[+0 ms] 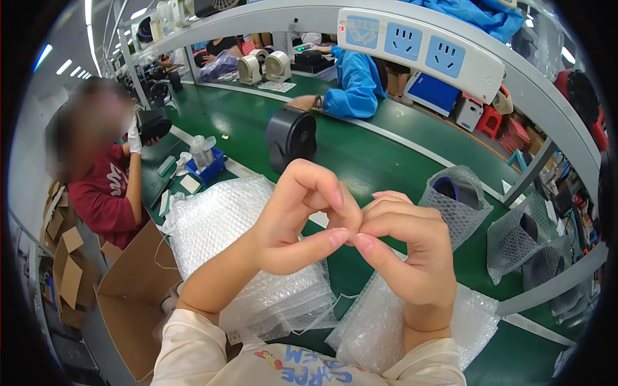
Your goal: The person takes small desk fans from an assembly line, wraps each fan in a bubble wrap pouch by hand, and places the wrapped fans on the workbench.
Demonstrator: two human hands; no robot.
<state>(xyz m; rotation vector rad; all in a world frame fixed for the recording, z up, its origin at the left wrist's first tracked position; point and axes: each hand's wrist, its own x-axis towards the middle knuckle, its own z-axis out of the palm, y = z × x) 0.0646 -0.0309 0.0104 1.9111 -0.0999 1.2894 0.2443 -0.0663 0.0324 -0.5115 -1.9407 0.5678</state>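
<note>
My left hand and my right hand meet in front of my chest, the thumb and fingertips of each pinched together and touching the other's. Anything between the fingertips is hidden or too small to make out. Below and left of my left hand lies a stack of bubble wrap bags. Under my right wrist is another pile of bubble wrap bags. Just beyond my hands, a dark round device stands upright on the green work surface.
Bubble-wrapped devices stand to the right. An open cardboard box is at lower left, near a co-worker in a dark red shirt. A blue bin holds small containers. A power strip hangs overhead; a blue-sleeved arm rests across the surface.
</note>
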